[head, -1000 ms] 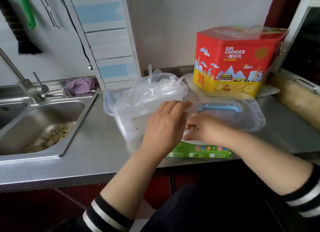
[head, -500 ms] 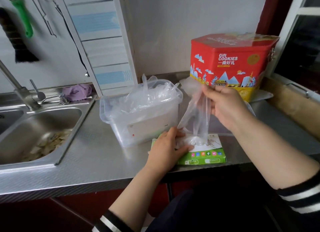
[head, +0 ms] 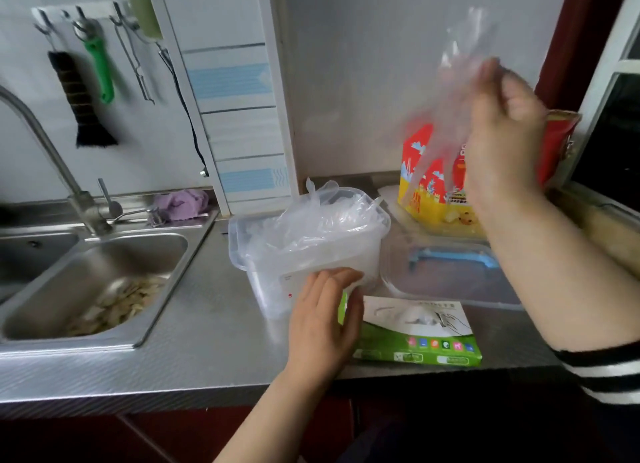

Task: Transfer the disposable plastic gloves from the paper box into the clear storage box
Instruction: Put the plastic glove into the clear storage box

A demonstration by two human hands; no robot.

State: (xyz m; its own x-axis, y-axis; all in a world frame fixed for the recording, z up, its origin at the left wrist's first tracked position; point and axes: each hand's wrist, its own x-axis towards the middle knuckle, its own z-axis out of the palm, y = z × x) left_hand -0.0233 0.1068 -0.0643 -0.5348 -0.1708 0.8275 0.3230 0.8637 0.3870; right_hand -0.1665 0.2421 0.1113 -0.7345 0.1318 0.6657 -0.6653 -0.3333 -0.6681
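Overhead, the right hand (head: 502, 133) is pinching a blurred plastic glove (head: 446, 116) hanging lengthwise downward, while the left hand (head: 322, 324), fingers straight, is resting on the paper box (head: 415, 334).

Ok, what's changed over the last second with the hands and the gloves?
The right hand pinched a plastic glove out of the paper box and lifted it high over the counter. The left hand shifted from the clear storage box front to the paper box's left end. The storage box, lid and cookie tin stayed put.

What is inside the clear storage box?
The clear box holds a heap of crumpled plastic gloves rising above its rim. Its bottom is hidden by them, and the left hand covers its front corner.
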